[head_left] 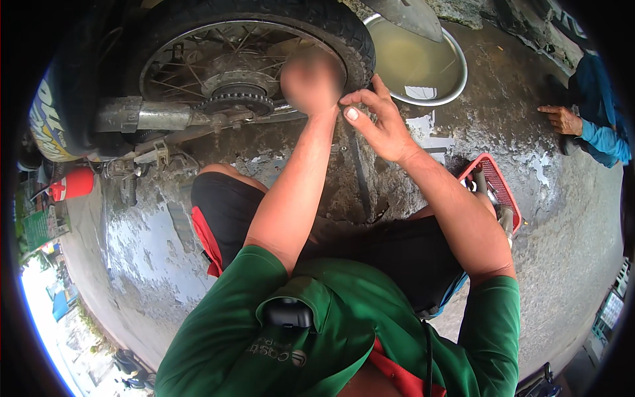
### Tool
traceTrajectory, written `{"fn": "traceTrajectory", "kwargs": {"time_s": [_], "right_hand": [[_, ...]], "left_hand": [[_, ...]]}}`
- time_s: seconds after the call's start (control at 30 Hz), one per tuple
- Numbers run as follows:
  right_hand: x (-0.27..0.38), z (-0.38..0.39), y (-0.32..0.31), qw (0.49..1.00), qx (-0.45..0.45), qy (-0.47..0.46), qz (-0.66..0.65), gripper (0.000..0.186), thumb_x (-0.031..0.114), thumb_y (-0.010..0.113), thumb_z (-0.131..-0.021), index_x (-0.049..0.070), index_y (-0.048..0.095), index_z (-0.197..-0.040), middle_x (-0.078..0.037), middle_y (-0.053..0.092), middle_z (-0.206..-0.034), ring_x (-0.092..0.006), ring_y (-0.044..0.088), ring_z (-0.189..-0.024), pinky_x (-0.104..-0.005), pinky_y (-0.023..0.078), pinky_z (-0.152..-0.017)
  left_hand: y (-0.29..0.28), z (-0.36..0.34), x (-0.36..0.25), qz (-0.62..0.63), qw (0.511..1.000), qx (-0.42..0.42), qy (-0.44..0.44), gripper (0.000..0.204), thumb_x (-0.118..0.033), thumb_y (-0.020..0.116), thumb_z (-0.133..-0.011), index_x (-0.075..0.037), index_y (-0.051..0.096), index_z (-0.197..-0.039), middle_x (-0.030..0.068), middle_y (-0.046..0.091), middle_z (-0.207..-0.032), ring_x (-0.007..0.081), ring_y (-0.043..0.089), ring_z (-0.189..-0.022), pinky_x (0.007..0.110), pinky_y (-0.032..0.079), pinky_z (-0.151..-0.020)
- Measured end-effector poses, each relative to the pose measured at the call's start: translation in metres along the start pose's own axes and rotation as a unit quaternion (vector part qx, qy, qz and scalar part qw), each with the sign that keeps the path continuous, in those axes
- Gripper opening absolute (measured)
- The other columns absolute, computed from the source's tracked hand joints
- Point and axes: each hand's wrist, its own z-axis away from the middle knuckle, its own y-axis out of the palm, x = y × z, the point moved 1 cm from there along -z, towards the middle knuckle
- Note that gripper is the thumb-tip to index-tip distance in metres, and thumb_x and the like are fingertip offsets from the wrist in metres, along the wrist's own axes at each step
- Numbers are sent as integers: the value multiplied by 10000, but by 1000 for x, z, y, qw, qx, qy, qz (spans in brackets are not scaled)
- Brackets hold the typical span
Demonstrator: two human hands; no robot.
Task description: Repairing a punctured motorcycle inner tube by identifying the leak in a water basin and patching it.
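A motorcycle's spoked wheel point(192, 46) with a black tyre point(360, 40) fills the top of the head view. Beside its hub sit a toothed sprocket and chain point(235, 102). My left hand point(312, 83) reaches to the wheel's spokes and rim; a blur covers its fingers, so its grip is hidden. Close by on the right, my right hand point(383, 126) is at the tyre's lower edge. Its thumb and fingers are apart and loosely curved, with nothing visible between them. Whether a fingertip touches the tyre, I cannot tell.
A metal basin point(456, 66) of cloudy water stands right of the tyre. By my right forearm lies a red plastic basket point(504, 188) holding metal parts or tools. Another person's hand point(562, 120) shows at far right. A red bucket point(74, 183) stands left on wet, patchy concrete.
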Motion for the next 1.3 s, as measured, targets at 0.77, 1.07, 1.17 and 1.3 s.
{"fn": "traceTrajectory", "kwargs": {"time_s": [0.77, 1.07, 1.17, 1.3], "right_hand": [[0, -6, 5, 1000, 24, 14, -4, 386, 383, 561, -1014, 13, 644, -1084, -107, 593, -1098, -225, 421, -1177, -323, 467, -913], [4, -9, -1, 997, 48, 51, 21, 489, 474, 578, -989, 7, 656, -1111, -96, 621, -1091, -218, 494, -1171, -388, 496, -910], [19, -16, -27, 991, 77, 108, -7, 527, 512, 600, -966, 10, 665, -1113, -102, 648, -1057, -213, 565, -1088, -391, 507, -881], [27, -10, -74, 940, 202, 192, 198, 559, 558, 631, -928, 38, 687, -1124, -126, 691, -1017, -225, 637, -986, -386, 506, -878]], "left_hand": [[-31, -12, -7, -171, 962, 212, 10, 180, -104, 632, -941, 63, 692, -967, 85, 735, -858, 99, 618, -698, 258, 479, -629], [-26, -19, 0, -362, 900, 175, 169, 202, -158, 579, -965, 23, 647, -904, 107, 727, -825, 196, 693, -704, 295, 527, -635], [-27, -9, 0, -274, 948, 131, 95, 186, -162, 561, -964, 3, 625, -905, 108, 715, -831, 207, 689, -685, 297, 521, -609], [-51, 21, -3, -85, 957, 136, -240, 129, -139, 553, -945, -21, 602, -929, 100, 699, -888, 180, 669, -679, 285, 500, -573]]}}
